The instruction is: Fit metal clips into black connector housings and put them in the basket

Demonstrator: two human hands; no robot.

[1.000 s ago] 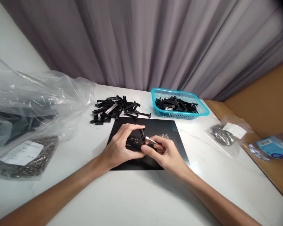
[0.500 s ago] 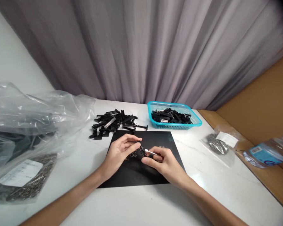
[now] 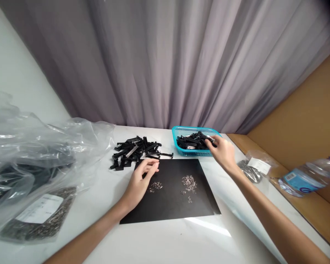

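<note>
My right hand [image 3: 221, 148] reaches over the blue basket [image 3: 178, 149], its fingers closed round a thin white-tipped tool [image 3: 210, 139]. A black plastic part [image 3: 202, 135] lies right at those fingertips; whether they still pinch it I cannot tell. Over the left side of the black mat [image 3: 170, 209], my left hand [image 3: 141, 179] is loosely curled, with a gap between thumb and fingers and nothing seen in it. Small metal pieces form one heap [image 3: 189, 183] on the mat's right and a smaller scatter [image 3: 156, 186] beside my left hand.
Black plastic parts [image 3: 132, 151] are piled behind the mat. Clear plastic bags [image 3: 44, 146] and a labelled bag of metal pieces [image 3: 41, 216] fill the left. To the right are another bag [image 3: 253, 170] and a water bottle [image 3: 305, 179]; a curtain [image 3: 154, 73] hangs behind.
My right hand has gone from the middle of the mat up and right to the basket. My left hand stays near its place, and the black part is no longer between the hands.
</note>
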